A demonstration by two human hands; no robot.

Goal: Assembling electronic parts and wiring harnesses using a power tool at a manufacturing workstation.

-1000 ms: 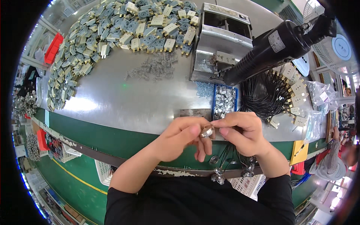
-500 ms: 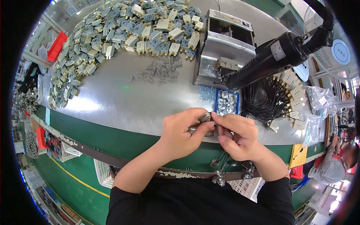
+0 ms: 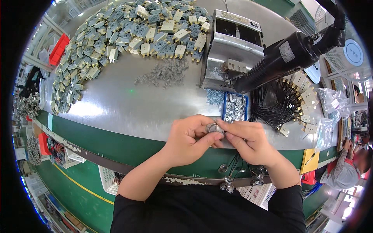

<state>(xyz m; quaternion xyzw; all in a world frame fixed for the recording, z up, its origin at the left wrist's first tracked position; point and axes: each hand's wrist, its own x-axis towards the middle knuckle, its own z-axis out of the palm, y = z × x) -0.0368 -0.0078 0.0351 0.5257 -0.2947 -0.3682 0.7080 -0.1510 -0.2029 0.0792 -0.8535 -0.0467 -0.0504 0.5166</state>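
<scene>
bench (image 3: 116, 101): shiny metal top, green strip (image 3: 97, 140) along near edge, big pile of grey n cream housings (image 3: 149, 33) far L, loose springs (image 3: 165, 73) just in front
L hand (image 3: 186, 139): fingers curled, thumb n index closed on a round metal part (image 3: 214, 128)
R hand (image 3: 250, 141): fingers bunched at its R side, cant tell if they grip it
round metal part: btwn both hands, over bench's near edge, nr blue tray (image 3: 246, 105) w/ small metal bits (image 3: 235, 106)
</scene>
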